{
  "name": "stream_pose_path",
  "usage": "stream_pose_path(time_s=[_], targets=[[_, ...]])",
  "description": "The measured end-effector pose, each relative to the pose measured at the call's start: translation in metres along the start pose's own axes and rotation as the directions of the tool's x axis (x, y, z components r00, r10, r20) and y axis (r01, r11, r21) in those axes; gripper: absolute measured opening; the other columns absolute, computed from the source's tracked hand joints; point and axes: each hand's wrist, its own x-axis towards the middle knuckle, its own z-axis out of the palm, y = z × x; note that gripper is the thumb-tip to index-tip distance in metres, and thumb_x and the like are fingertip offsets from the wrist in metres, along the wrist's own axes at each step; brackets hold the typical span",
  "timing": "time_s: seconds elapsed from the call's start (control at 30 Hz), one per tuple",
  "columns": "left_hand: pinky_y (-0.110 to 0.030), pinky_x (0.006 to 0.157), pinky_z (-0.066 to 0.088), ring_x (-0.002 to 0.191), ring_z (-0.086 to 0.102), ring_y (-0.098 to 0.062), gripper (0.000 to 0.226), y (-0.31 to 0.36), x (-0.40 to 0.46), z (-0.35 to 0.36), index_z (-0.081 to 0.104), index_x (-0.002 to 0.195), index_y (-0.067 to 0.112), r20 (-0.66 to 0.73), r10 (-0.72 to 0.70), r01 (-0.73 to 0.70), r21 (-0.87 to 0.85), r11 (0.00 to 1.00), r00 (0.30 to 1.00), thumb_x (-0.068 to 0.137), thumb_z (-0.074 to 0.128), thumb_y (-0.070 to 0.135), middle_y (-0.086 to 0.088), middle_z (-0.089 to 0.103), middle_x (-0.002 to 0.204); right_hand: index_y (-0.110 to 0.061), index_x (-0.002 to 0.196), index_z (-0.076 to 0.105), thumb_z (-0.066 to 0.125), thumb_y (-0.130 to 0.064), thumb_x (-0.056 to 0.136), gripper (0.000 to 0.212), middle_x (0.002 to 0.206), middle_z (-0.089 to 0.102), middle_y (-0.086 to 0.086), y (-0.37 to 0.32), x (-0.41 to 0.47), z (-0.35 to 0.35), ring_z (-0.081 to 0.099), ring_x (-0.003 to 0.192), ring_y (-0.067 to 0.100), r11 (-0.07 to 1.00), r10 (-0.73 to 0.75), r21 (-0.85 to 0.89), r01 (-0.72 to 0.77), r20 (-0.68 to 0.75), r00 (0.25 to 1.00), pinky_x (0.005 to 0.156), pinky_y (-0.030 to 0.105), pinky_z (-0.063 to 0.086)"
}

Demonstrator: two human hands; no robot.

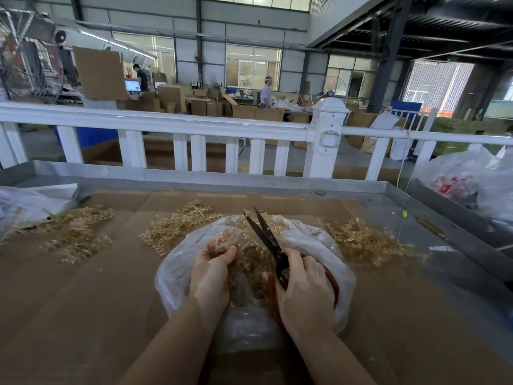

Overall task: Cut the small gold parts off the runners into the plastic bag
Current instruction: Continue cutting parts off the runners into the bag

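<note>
Left hand (212, 269) pinches a gold runner (251, 255) over the open plastic bag (311, 237); right hand (304, 284) grips red-handled scissors (268, 237), blades parted toward 12 o'clock. Runners look light, stiff, brittle: hold by the stem. Uncut piles (177, 226) lie at 10 and 2 o'clock.

On our bench, matt brown cardboard (83, 301) lines a tray of dull grey sheet metal (249, 184). We see a thin, translucent plastic bag (313, 240), crinkled and faintly glossy, holding pale gold parts (252, 262) of shiny moulded plastic; loose runners (177, 229) of the same gold-tinted, semi-clear plastic lie on the cardboard. The scissors (266, 237) have dark, matt metal blades and smooth orange-red handles with a slight sheen. Behind the tray runs a white railing (166, 123), smooth and glossy like painted metal or plastic; we cannot tell which. At right, another filmy plastic bag (458, 176) carries red print.
</note>
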Motion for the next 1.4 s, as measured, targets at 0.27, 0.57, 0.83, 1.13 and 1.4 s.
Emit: stream_pose_path(time_s=[0.27,0.57,0.83,1.13,1.4], targets=[[-0.022,0.051,0.057,0.070,0.063,-0.014,0.027,0.033,0.005,0.014,0.058,0.116,0.007,-0.033,0.011,-0.014,-0.120,0.993,0.999,0.091,0.057,-0.003,-0.008,0.063,0.088,-0.032,0.141,0.035,0.047,-0.049,0.093,0.052,0.128,0.052,-0.007,0.003,0.018,-0.016,0.043,0.123,0.011,0.994,-0.068,-0.078,0.078,0.129,0.989,0.101,0.025,0.037],[-0.025,0.055,0.057,0.075,0.061,-0.018,0.022,0.026,0.017,0.010,0.059,0.111,0.004,-0.024,-0.091,0.088,-0.079,0.993,0.996,0.090,0.058,-0.004,-0.011,0.063,0.088,-0.029,0.116,0.054,0.065,-0.042,0.085,0.035,0.100,0.059,-0.011,0.005,0.022,-0.021,0.052,0.099,0.008,0.978,-0.110,0.192,0.079,0.158,0.981,0.083,0.021,0.043],[-0.025,0.060,0.058,0.069,0.069,-0.019,0.017,0.011,0.008,0.006,0.063,0.100,0.001,0.071,-0.081,0.086,-0.074,0.994,0.994,0.088,0.056,-0.009,-0.012,0.070,0.082,-0.031,0.119,0.050,0.058,-0.048,0.088,0.036,0.109,0.057,-0.010,0.007,0.017,-0.011,0.048,0.108,0.009,0.969,-0.138,0.240,0.060,0.322,0.937,0.090,0.021,0.039],[-0.021,0.058,0.054,0.065,0.060,-0.014,0.015,0.003,0.001,0.000,0.063,0.099,0.002,0.183,-0.005,0.021,-0.086,0.996,0.983,0.092,0.051,-0.004,-0.010,0.062,0.082,-0.034,0.115,0.048,0.056,-0.054,0.086,0.036,0.099,0.049,-0.015,0.012,0.017,-0.004,0.046,0.103,0.007,0.980,-0.117,0.197,0.041,0.392,0.913,0.082,0.018,0.034],[-0.029,0.075,0.049,0.075,0.057,-0.019,0.018,0.004,-0.001,0.000,0.060,0.088,0.005,0.163,-0.029,0.042,-0.076,0.996,0.986,0.094,0.047,-0.007,-0.012,0.062,0.085,-0.033,0.123,0.042,0.049,-0.061,0.087,0.046,0.114,0.053,-0.008,0.010,0.014,-0.002,0.045,0.110,0.010,0.988,-0.154,0.084,0.132,0.361,0.920,0.092,0.021,0.036]])
